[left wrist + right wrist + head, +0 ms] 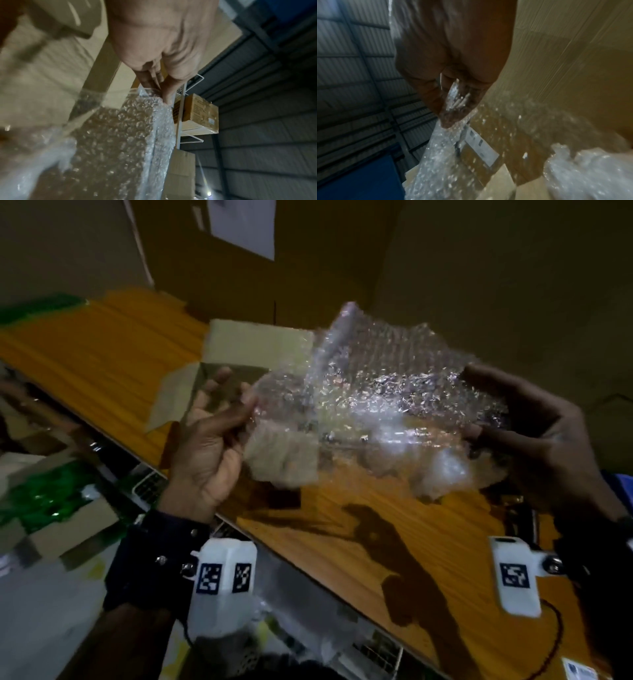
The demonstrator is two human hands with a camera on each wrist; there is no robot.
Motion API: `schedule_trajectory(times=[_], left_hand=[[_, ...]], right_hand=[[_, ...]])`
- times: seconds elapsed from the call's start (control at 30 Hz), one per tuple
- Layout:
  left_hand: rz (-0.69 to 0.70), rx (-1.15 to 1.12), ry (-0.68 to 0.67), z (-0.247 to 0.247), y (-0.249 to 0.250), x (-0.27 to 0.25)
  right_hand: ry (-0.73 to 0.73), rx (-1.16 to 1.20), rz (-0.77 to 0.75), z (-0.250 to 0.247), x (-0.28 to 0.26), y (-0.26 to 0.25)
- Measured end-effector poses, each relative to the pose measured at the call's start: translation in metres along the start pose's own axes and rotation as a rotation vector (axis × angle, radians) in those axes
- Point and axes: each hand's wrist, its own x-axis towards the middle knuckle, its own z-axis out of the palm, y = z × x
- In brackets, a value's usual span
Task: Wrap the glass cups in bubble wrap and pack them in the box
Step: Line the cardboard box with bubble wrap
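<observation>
Stretching the bubble wrap [370, 405] taut above the open box [239, 364], left hand [212, 440] and right hand [534, 433] each pinch an edge; next, judging by this, a cup must be laid on it.

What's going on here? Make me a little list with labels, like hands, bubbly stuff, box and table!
left hand: pinches the left edge of the bubble wrap
right hand: pinches the right edge
bubble wrap: one sheet, held up in the air between both hands
box: open cardboard, on the table behind the sheet
table: orange wood
glass cup: cannot tell; the picture is blurry
</observation>
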Motion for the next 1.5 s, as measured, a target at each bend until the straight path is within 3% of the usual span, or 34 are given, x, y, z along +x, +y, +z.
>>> schedule_trajectory(times=[0.07, 0.13, 0.37, 0.5, 0.6, 0.73, 0.83, 0.93, 1.1, 1.2, 1.3, 1.37, 1.5], left_hand=[[0.123, 0.095, 0.107, 0.002, 0.006, 0.003], [0.157, 0.179, 0.136, 0.003, 0.009, 0.003], [-0.080, 0.549, -0.029, 0.003, 0.024, -0.004], [-0.055, 0.752, -0.018, 0.008, 0.033, -0.006], [-0.045, 0.771, -0.086, 0.008, 0.042, 0.000], [-0.034, 1.009, -0.160, 0.003, 0.059, 0.019], [-0.018, 1.125, -0.123, -0.006, 0.075, 0.043], [-0.019, 1.260, -0.156, -0.021, 0.096, 0.070], [-0.009, 1.400, -0.272, -0.041, 0.124, 0.111], [0.031, 1.349, -0.252, -0.052, 0.132, 0.132], [-0.007, 1.097, -0.216, -0.060, 0.134, 0.149], [-0.041, 1.006, -0.183, -0.063, 0.131, 0.157], [0.016, 1.100, -0.126, -0.085, 0.117, 0.168]], right_hand=[[0.009, 0.002, 0.001, -0.001, 0.012, 0.007], [-0.006, 0.005, 0.009, 0.000, 0.025, 0.015], [-0.056, 0.055, 0.006, 0.001, 0.067, 0.047], [-0.058, 0.087, 0.029, 0.006, 0.081, 0.060], [-0.057, 0.116, 0.041, 0.014, 0.089, 0.059], [-0.126, 0.039, 0.047, 0.027, 0.100, 0.050], [-0.164, -0.177, 0.022, 0.044, 0.109, 0.046], [-0.124, -0.370, -0.035, 0.065, 0.119, 0.042], [-0.017, -0.437, -0.001, 0.087, 0.144, 0.045], [0.019, -0.254, 0.085, 0.097, 0.154, 0.039], [0.090, -0.025, 0.131, 0.109, 0.160, 0.035], [0.118, -0.006, 0.164, 0.115, 0.163, 0.037], [0.074, -0.059, 0.317, 0.129, 0.171, 0.055]])
